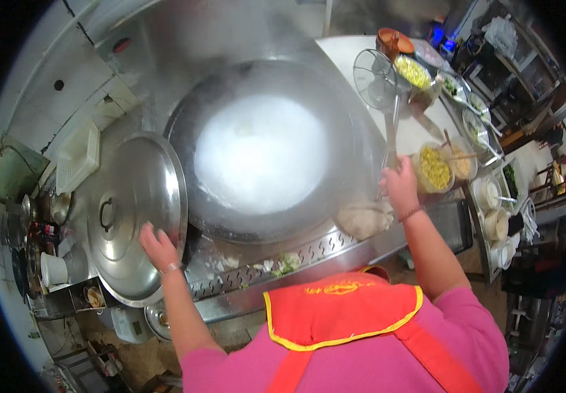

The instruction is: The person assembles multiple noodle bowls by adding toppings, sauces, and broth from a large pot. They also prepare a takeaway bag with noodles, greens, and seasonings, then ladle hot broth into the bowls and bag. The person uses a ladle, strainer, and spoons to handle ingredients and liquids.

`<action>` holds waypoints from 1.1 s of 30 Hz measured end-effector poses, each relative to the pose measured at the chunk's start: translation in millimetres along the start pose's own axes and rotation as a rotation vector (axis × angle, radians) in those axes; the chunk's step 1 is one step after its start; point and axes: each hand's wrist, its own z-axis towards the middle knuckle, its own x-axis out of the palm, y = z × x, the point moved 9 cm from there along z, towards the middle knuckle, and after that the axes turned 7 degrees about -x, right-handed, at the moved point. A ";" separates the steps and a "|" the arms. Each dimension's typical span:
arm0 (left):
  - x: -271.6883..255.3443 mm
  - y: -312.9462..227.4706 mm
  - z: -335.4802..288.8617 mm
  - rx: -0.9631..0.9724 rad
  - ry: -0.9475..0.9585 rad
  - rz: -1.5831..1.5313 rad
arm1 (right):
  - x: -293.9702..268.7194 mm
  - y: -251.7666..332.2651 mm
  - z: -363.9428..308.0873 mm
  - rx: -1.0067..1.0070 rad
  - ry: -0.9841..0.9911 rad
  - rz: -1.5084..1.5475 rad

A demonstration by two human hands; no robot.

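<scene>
"How are your hands placed?"
"My right hand (401, 187) grips the strainer (376, 82), right of the steaming wok (181, 141); my left hand (157, 246), loosely spread, is over the lid (129, 216), contact unclear."
"Any technique?"
"I'd hold firmly, move slowly, avoid the heat."

Right grip (399, 185) holding wire strainer (372, 85), left grip (158, 245) over steel lid (126, 219), steaming wok (240, 229) between

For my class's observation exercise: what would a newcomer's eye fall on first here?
Probably the large wok, mid-picture, with bright white contents. Next, the big metal lid on the left and, toward the upper right, the strainer in the right hand.
</scene>
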 end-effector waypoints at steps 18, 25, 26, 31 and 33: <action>5.9 -20.1 -244.7 -0.153 0.491 0.423 | 122.2 255.4 272.8 -0.635 0.055 -0.625; -23.9 -48.6 -227.8 -0.028 0.250 0.319 | 141.1 236.1 182.5 -0.444 0.620 0.185; -22.5 -50.3 -225.4 -0.046 0.298 0.369 | 149.3 241.5 171.8 -0.530 0.657 0.134; -7.1 -45.8 -221.5 -0.137 0.520 0.479 | 175.9 261.2 156.6 -1.125 0.428 -0.964; -11.1 -52.4 -217.8 -0.063 0.376 0.488 | 176.7 264.2 169.6 -1.246 0.347 -1.439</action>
